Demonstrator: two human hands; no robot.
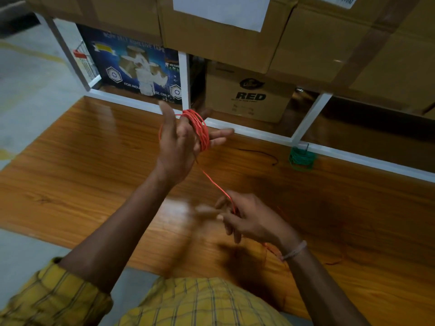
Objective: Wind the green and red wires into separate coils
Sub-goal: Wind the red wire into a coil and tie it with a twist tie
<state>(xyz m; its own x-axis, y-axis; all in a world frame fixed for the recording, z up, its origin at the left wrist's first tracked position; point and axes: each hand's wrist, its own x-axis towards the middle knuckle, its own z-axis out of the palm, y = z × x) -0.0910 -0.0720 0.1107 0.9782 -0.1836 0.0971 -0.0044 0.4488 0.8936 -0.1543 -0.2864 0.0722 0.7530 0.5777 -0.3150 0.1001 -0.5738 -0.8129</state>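
The left hand (175, 147) is raised above the table (77, 175) with its fingers spread apart, and the red wire (199, 129) is seen wound in many turns around those fingers as a coil. From the coil a single taut strand is led down and to the right into the right hand (247, 218), where it is pinched between the fingertips, the other fingers being loosely curled; this hand is blurred, so the exact grip cannot be told. A pale thread band (294, 251) is worn at the right wrist, and beyond it further loose red wire is laid on the wood, faintly visible. The green wire (302, 158) is found already coiled, resting on the table well apart from both hands, at the far edge and just beside the white frame (249, 132) of a shelf. A thin black wire (261, 152) is laid on the wood between the coil of green and the left hand. Behind the frame, a brown carton (247, 92) printed "RED" and a blue box (131, 67) illustrated with tape rolls are stored, with larger cartons (317, 43) stacked above. Yellow checked sleeves (58, 300) are seen at the lower edge.
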